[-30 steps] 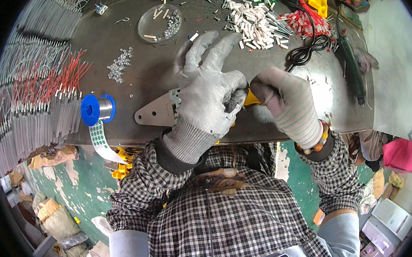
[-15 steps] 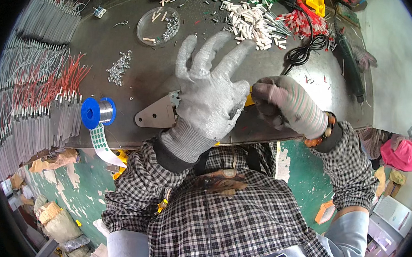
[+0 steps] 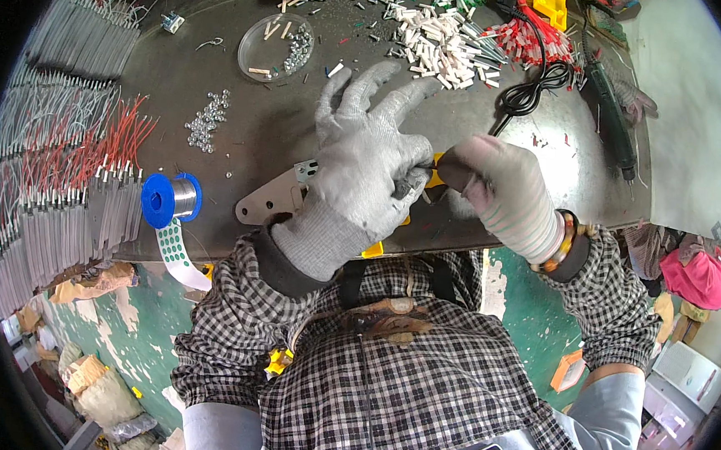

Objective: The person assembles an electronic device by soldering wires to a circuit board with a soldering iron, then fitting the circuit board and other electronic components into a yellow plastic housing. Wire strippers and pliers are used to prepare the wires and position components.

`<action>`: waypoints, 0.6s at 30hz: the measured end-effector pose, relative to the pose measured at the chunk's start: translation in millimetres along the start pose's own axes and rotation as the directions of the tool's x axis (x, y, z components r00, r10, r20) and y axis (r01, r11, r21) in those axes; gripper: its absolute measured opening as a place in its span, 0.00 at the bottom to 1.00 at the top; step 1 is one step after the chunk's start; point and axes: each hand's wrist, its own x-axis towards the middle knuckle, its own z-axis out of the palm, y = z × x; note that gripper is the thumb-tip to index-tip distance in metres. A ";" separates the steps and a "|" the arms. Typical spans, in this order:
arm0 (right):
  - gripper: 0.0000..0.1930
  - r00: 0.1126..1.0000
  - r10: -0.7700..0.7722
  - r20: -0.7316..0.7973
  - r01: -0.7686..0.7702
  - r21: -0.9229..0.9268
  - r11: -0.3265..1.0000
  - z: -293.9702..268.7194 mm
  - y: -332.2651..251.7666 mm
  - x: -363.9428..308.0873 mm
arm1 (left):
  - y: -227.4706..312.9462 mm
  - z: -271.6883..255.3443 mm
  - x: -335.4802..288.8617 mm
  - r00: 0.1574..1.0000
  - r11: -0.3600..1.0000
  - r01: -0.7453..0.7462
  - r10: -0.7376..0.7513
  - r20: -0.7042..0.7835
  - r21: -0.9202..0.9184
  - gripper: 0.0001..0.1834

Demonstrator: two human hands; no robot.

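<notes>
"What does the head view show?"
"Over a dark surface (image 3: 271,131), the gloved left hand (image 3: 365,163) has thumb and forefinger close together, other fingers spread. The right hand (image 3: 509,194) has curled fingers. I cannot tell what either grips."
"And the yellow part (image 3: 435,180)?"
"Between them, partly hidden. A metal plate (image 3: 270,200) shows beside the left hand."

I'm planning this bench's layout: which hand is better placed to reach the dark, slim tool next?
Probably the right: the right hand is nearer the dark, slim tool, which lies to its right. The left hand is farther away and would likely have to reach past the right.
</notes>
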 end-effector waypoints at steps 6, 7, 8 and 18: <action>0.09 0.995 0.097 0.027 -0.100 0.132 0.986 6.9 2.5 -8.1 | 4.3 7.3 -3.1 0.991 1.000 0.014 -0.016 -0.129 -0.019 0.09; 0.09 0.995 0.090 0.032 -0.093 0.134 0.987 5.6 2.4 -9.1 | 1.1 3.6 -2.5 0.999 0.998 -0.025 0.023 -0.038 -0.061 0.04; 0.10 0.998 -0.055 0.002 0.055 -0.106 0.993 3.3 3.1 -9.8 | 2.1 3.9 -1.8 0.999 0.998 -0.016 0.013 -0.052 -0.064 0.04; 0.12 0.737 0.455 0.500 -0.672 0.614 0.414 -11.3 10.3 -1.3 | 0.8 37.7 -19.6 0.936 0.997 -0.072 0.058 -0.346 -0.028 0.14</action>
